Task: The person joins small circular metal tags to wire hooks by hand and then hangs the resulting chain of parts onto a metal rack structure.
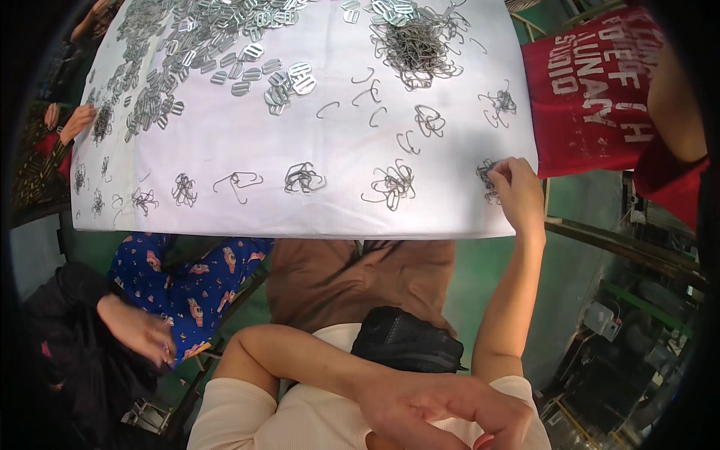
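Observation:
My right hand (517,187) is at the right front corner of the white-covered table (247,135). Its fingers are pinched closed on a small pile of bent wire hooks (488,178); the fingertips partly hide what they grip. Held up near my chest, away from the table, is my left hand (442,409). Its fingers are bent, and the lower picture edge cuts off their tips, so its grip is unclear. Along the front edge lie small hook clusters, including one right of middle (391,184) and another near the middle (303,178).
A big heap of wire hooks (416,52) and many flat metal slider buckles (247,56) cover the far side. A person in a red shirt (592,90) is at the right. Other people sit left; one hand (79,121) touches a hook pile (103,121).

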Demonstrator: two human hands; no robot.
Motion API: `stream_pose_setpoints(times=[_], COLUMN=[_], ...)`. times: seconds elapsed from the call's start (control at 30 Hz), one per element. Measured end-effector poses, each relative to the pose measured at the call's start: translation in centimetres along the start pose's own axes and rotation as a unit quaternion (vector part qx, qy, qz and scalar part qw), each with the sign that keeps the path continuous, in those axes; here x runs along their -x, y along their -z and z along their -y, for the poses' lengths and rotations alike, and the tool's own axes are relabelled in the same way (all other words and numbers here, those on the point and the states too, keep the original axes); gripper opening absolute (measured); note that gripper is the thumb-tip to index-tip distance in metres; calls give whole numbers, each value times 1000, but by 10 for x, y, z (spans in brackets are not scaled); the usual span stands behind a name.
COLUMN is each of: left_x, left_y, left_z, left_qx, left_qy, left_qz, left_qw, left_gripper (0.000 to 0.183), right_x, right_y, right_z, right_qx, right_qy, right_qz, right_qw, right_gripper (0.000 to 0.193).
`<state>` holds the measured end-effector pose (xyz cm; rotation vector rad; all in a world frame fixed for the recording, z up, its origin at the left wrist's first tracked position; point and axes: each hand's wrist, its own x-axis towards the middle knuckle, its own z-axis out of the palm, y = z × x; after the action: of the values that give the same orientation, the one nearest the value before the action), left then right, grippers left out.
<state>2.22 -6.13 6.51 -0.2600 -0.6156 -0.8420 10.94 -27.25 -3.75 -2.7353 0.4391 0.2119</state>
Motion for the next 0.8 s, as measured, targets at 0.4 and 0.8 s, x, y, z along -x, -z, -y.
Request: stream_pose_setpoints(times=[0.4,0.8], left_x=[-5,-6], left_y=[14,13], left_z=[9,6], left_qx=[-16,6], left_qy=[-43,-42], left_qz=[40,16], left_qw=[998,999], left_gripper=[15,16], right_x=[-26,-61], right_y=[-43,-40], right_z=[59,72], right_qx=[-152,-109], right_qy=[139,96], right_qz=[1,-30], right_qw=[979,989], right_gripper=[18,15])
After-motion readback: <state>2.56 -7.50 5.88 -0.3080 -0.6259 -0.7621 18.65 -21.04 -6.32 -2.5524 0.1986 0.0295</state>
